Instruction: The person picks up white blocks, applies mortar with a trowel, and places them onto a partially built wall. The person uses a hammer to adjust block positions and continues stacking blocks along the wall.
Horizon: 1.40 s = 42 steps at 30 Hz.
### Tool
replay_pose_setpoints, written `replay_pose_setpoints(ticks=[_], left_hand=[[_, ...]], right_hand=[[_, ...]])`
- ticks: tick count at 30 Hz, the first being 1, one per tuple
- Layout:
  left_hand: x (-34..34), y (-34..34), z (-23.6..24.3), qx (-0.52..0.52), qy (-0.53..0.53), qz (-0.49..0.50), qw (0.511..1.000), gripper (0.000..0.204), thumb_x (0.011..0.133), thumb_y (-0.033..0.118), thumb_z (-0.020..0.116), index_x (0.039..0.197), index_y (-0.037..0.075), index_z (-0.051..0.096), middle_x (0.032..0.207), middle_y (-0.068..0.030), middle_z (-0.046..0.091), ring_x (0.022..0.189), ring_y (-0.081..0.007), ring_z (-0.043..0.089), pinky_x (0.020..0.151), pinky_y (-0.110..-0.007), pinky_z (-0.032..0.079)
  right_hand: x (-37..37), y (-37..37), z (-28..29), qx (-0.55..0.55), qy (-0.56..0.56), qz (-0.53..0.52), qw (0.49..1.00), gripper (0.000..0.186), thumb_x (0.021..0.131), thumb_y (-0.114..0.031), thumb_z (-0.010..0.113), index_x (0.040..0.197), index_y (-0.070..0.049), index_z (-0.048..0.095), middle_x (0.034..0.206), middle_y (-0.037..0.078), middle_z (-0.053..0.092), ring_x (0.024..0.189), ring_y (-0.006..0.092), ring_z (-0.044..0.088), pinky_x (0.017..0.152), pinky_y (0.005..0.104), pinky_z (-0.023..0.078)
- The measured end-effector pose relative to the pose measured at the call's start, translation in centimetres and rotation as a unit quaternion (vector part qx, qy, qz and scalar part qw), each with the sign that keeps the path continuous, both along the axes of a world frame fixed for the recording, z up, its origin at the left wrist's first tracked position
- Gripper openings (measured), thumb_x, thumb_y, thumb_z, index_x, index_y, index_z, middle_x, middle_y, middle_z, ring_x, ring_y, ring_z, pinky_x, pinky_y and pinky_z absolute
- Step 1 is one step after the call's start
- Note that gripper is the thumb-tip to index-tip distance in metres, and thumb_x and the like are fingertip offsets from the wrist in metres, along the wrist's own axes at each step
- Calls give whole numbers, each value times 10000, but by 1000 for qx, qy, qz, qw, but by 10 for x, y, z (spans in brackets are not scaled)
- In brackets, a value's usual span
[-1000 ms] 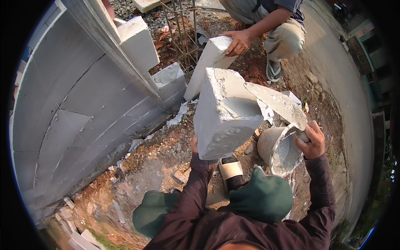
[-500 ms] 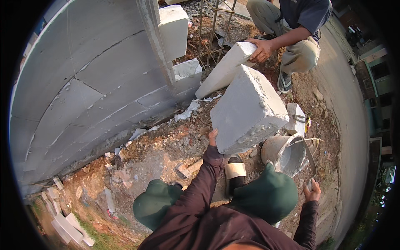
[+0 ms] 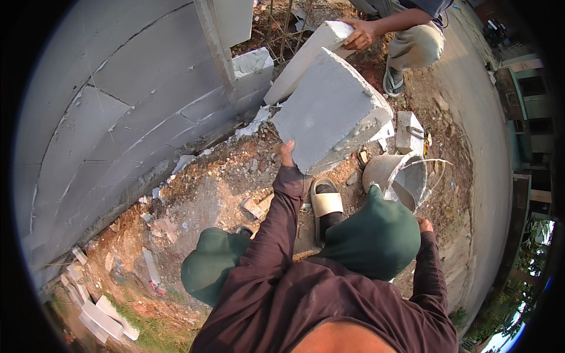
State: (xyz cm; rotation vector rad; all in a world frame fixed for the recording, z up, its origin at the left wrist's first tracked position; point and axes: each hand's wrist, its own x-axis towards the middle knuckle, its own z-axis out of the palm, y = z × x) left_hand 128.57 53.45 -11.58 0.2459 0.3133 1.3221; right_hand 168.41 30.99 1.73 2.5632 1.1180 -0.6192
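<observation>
A large pale concrete block [image 3: 329, 109] stands tilted in front of me. My left hand [image 3: 286, 154] grips its near left edge, thumb on the grey face. Low on the right, my right hand [image 3: 425, 225] is closed on a trowel, its handle mostly hidden. The trowel's blade [image 3: 404, 195] reaches into a mortar-smeared bucket [image 3: 376, 172] beside my right knee. Behind my block, another person's hand [image 3: 359, 34] rests on top of a second pale block [image 3: 306, 59], which leans near the wall's end.
A grey block wall [image 3: 135, 88] runs along the left. A small white block [image 3: 408, 132] lies beyond the bucket. Thin metal rods [image 3: 286, 29] rise behind the wall's end. Broken pieces [image 3: 103, 317] are piled at lower left. A paved road [image 3: 488, 176] borders the right.
The trowel has moved from outside the bucket into it, my right hand going up and left. The view has shifted; my left hand stays on the block.
</observation>
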Motion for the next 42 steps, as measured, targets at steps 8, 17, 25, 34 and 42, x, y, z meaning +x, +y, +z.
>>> replay_pose_setpoints(ticks=[8, 17, 25, 34, 42], left_hand=[[5, -6, 6, -38, -10, 25, 999, 737, 721, 410, 583, 1303, 44, 317, 1185, -145, 474, 1026, -295, 530, 856, -417, 465], [8, -12, 6, -76, -31, 34, 996, 720, 724, 401, 579, 1291, 37, 324, 1159, -142, 486, 1000, -291, 543, 845, -417, 470], [2, -13, 31, -61, -8, 52, 997, 717, 724, 388, 580, 1281, 12, 329, 1163, -152, 493, 996, -301, 554, 827, -426, 485], [-2, -4, 0, 30, 55, 62, 996, 674, 730, 259, 575, 1294, 7, 305, 1130, -145, 495, 959, -250, 550, 803, -344, 473], [-22, -6, 95, 134, 365, 233, 891, 997, 599, 180, 690, 1386, -21, 111, 1236, -194, 399, 1065, -248, 480, 887, -349, 420]], right_hand=[[34, -11, -37, -11, -20, 48, 999, 499, 683, -382, 649, 1107, -124, 600, 988, 197, 622, 953, 350, 590, 828, 407, 462], [40, 9, -33, 92, -17, 91, 991, 509, 705, -407, 655, 1078, -64, 604, 946, 173, 633, 891, 317, 613, 785, 393, 473], [-44, 138, 135, 406, 54, 229, 883, 354, 820, -217, 639, 1101, -13, 571, 931, 73, 573, 740, 141, 561, 674, 271, 459], [-247, 281, 250, 364, 51, 614, 699, 452, 786, -291, 668, 1139, -33, 553, 1033, 129, 575, 921, 247, 561, 825, 331, 436], [-352, 328, 210, 103, -80, 756, 642, 902, 576, -641, 682, 1248, -77, 473, 1099, 160, 559, 1065, 340, 513, 961, 432, 356]])
